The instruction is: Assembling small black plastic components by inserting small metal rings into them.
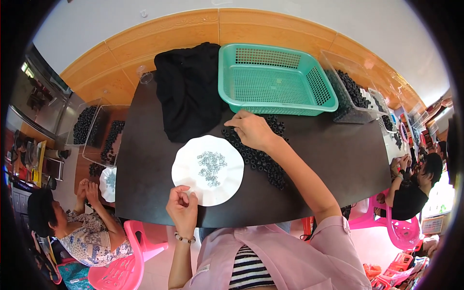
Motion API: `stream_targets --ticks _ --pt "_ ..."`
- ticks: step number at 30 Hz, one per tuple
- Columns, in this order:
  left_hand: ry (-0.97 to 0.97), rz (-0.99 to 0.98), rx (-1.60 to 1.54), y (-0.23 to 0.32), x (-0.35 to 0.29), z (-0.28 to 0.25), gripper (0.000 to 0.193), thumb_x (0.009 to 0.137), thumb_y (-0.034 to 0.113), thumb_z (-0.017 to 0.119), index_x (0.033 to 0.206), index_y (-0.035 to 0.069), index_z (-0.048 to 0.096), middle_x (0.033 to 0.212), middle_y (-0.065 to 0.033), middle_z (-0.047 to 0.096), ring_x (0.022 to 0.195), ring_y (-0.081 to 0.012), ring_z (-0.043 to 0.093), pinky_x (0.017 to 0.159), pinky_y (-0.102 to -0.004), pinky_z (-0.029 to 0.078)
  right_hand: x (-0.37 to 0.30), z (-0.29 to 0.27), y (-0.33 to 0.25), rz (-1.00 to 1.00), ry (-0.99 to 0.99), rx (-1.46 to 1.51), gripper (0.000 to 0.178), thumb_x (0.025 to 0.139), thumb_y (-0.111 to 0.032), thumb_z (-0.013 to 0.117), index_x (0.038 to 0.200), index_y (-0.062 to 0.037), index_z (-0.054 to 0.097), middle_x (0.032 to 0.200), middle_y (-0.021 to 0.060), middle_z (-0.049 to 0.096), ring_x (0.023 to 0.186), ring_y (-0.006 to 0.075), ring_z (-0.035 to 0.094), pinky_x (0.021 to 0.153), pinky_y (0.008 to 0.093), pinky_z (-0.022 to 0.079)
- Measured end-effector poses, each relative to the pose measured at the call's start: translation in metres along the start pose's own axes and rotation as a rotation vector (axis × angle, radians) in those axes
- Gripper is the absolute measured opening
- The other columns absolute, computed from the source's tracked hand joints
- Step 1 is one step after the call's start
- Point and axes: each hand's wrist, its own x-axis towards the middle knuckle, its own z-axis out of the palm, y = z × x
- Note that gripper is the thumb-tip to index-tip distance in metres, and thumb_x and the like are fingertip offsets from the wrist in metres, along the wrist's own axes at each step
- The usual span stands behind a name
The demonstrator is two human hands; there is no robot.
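Note:
A white scalloped plate [182,159] lies near the table's front edge, with small clear or silvery pieces [211,168] spread in its middle. At its near left rim is my left hand [182,207], fingers curled and thumb pressed in; whatever they pinch is too small to name. My right hand [252,129] reaches over the far end of a pile of small round black pieces [263,162], right of the plate. Its thumb and forefinger come together toward the left, and I cannot make out anything between them.
At the back stand a green mesh basket [278,107] and a bunched black cloth [186,92]. A clear bin of black pieces [355,89] sits at the right end. On the left, a person [92,232] works beside more bins [99,128]; another person [411,186] sits far right.

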Motion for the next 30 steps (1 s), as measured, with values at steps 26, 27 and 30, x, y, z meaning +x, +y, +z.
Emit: stream_targets --ticks 26,27,30 --pt "0.003 -0.113 -0.174 0.010 -0.001 -0.004 0.012 0.086 0.002 0.067 0.098 0.002 0.065 0.070 0.0079 0.043 0.055 0.0017 0.030 0.049 -0.0174 0.023 -0.061 -0.039 -0.031 0.252 0.057 0.882 0.019 0.088 -0.007 0.067 0.105 0.0010 0.066 0.097 0.0011 0.060 0.085 0.0067 0.056 0.076 0.0234 0.048" --pt "0.024 -0.040 -0.057 0.012 -0.001 -0.006 0.013 0.087 0.004 0.067 0.100 0.003 0.066 0.073 0.0079 0.045 0.056 0.0020 0.031 0.048 -0.0174 0.022 -0.067 -0.041 -0.036 0.218 0.082 0.944 0.019 0.088 -0.007 0.068 0.106 0.0011 0.066 0.099 0.0026 0.060 0.087 0.0077 0.056 0.077 0.0237 0.048" --pt "0.044 0.071 0.079 0.023 -0.002 -0.006 0.015 0.088 0.006 0.066 0.103 0.004 0.068 0.077 0.0076 0.049 0.057 0.0016 0.032 0.048 -0.0176 0.023 -0.083 -0.037 -0.045 0.170 0.135 1.016 0.020 0.087 -0.009 0.070 0.103 0.0012 0.065 0.101 0.0056 0.059 0.086 0.0102 0.056 0.076 0.0242 0.048"
